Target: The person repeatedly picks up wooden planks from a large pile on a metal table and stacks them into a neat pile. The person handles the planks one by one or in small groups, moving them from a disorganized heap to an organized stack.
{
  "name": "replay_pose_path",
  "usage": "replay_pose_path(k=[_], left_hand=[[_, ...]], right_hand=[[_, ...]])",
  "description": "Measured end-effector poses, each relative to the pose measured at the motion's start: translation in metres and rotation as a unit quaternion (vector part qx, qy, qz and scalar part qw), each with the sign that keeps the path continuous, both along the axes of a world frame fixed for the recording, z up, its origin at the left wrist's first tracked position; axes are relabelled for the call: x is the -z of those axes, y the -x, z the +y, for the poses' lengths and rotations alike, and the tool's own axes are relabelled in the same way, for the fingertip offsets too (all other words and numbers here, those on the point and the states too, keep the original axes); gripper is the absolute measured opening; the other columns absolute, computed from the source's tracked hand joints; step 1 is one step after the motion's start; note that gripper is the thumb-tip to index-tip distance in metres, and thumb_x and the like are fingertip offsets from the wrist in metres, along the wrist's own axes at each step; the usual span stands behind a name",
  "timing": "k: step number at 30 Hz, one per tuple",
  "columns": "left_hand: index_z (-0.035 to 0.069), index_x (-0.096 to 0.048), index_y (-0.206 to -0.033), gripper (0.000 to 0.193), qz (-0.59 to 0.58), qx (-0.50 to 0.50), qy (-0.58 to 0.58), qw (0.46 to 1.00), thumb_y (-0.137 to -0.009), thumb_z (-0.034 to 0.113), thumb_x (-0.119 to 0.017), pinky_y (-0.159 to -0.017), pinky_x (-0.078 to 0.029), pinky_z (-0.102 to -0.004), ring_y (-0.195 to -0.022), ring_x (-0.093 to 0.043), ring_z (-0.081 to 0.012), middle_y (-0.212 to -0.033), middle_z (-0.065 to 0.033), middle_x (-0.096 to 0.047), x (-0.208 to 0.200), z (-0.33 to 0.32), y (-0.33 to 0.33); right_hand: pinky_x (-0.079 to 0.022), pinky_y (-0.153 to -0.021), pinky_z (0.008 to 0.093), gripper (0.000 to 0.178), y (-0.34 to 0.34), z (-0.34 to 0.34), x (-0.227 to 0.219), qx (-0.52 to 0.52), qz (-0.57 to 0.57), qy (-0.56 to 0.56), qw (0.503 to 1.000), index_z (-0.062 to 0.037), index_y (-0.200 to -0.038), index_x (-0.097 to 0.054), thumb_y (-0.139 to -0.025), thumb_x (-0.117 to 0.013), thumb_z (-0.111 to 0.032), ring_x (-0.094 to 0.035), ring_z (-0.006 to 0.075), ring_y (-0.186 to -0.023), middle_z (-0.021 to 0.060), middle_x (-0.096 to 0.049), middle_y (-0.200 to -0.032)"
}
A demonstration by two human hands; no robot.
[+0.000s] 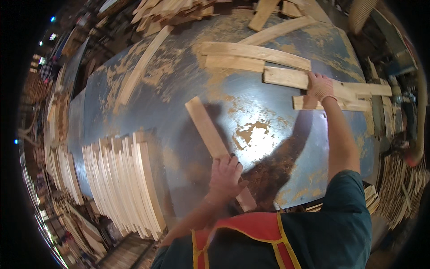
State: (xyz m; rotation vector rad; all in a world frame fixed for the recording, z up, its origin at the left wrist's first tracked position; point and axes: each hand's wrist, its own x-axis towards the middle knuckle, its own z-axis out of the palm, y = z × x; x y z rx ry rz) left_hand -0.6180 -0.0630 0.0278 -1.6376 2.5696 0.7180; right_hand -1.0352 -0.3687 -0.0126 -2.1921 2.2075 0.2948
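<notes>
My left hand [225, 175] is closed round the lower part of a wooden board [207, 125], which slants across the near middle of the metal table. Its far end points up and to the left. Out to the right, my right arm is stretched forward. My right hand [320, 87], with a band or cuff at its wrist, grips a short wooden board [285, 77] from above; its fingertips are partly hidden. Under and beside that hand lie other boards, among them a lower board [304, 102] and one running right [367, 88].
A metal table [179, 188] strewn with sawdust [165, 67] fills the middle. Boards stand in a tight row [121, 184] at left. Beyond my right hand lies a curved board [255, 51]. A lone strip [145, 65] lies far left; a wood pile [172, 11] sits at the back.
</notes>
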Motion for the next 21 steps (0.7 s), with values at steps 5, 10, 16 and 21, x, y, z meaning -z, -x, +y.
replay_pose_path(k=[5,10,16,21], left_hand=[[0.012,-0.064,-0.140,0.077,-0.040,-0.150,0.102,0.983,-0.074,0.047,-0.084,-0.118,-0.034,-0.0603,-0.135,-0.050,-0.0392,-0.134,-0.0128,-0.056,0.032,0.041,-0.030],[0.012,-0.046,-0.160,0.091,0.003,-0.443,0.086,0.892,-0.079,0.029,-0.084,-0.117,-0.042,-0.0529,-0.131,-0.055,-0.0413,-0.151,-0.0165,-0.052,0.072,0.118,-0.118],[0.011,-0.057,-0.154,0.066,0.363,-0.547,-0.138,0.741,-0.093,0.029,-0.076,-0.097,-0.057,-0.0381,-0.120,-0.070,-0.0311,-0.146,-0.0166,-0.064,0.033,0.182,-0.192],[0.011,-0.057,-0.154,0.068,0.071,-0.490,-0.107,0.862,-0.094,0.038,-0.072,-0.112,-0.050,-0.0440,-0.133,-0.063,-0.0336,-0.147,-0.0161,-0.063,-0.032,0.214,-0.218]], right_hand=[[-0.057,-0.099,0.0486,0.079,-0.037,0.063,-0.044,-0.083,-0.014,-0.147,0.986,-0.0134,-0.147,-0.056,-0.080,-0.084,-0.045,-0.069,0.0426,-0.117,0.0217,-0.072,-0.124],[-0.055,-0.098,0.0410,0.078,-0.123,0.143,-0.065,-0.018,-0.357,-0.256,0.898,-0.0077,-0.151,-0.055,-0.089,-0.079,-0.051,-0.072,0.0321,-0.111,0.0210,-0.075,-0.123],[-0.057,-0.096,0.0443,0.097,-0.323,0.257,-0.045,0.012,-0.533,-0.337,0.776,0.0103,-0.151,-0.049,-0.095,-0.067,-0.067,-0.070,0.0314,-0.110,0.0231,-0.066,-0.135],[-0.060,-0.084,0.0474,0.029,-0.474,0.319,0.067,-0.436,-0.336,-0.106,0.828,-0.0163,-0.125,-0.072,-0.103,-0.060,-0.031,-0.073,0.0380,-0.089,0.0155,-0.072,-0.096]])
